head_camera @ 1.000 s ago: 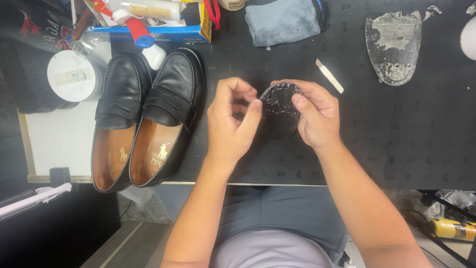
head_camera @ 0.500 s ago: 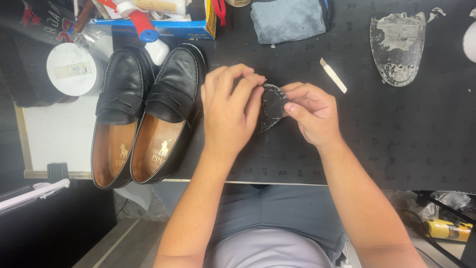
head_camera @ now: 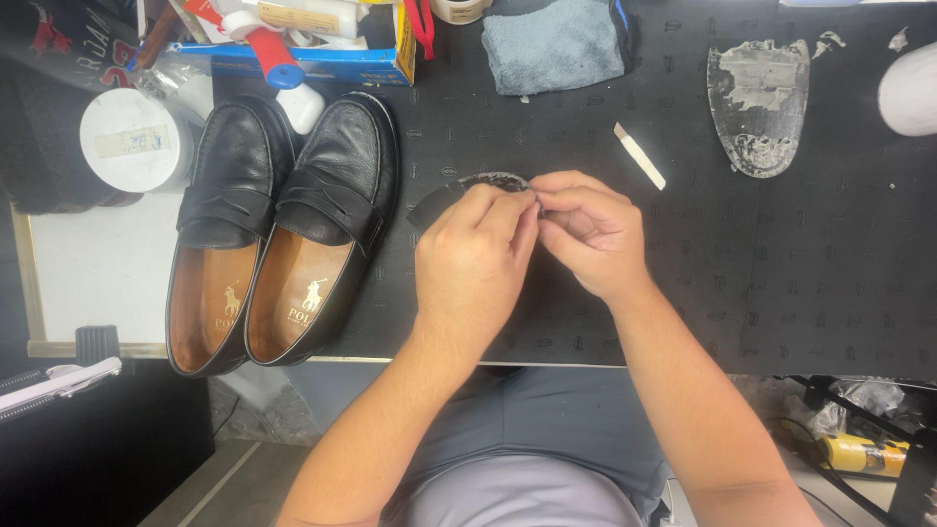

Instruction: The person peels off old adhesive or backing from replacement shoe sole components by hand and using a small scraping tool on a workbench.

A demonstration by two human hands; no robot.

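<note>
While both our hands meet at the centre of the frame, we pinch a small dark heel piece [head_camera: 467, 191] between left hand [head_camera: 475, 265] and right hand [head_camera: 588, 234], its long axis running left-right, protruding past our left fingertips toward the loafers [head_camera: 283, 229].

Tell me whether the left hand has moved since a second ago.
Yes. The left hand has slid right, away from the black loafers, and now lies over the dark round piece against the right hand.
</note>
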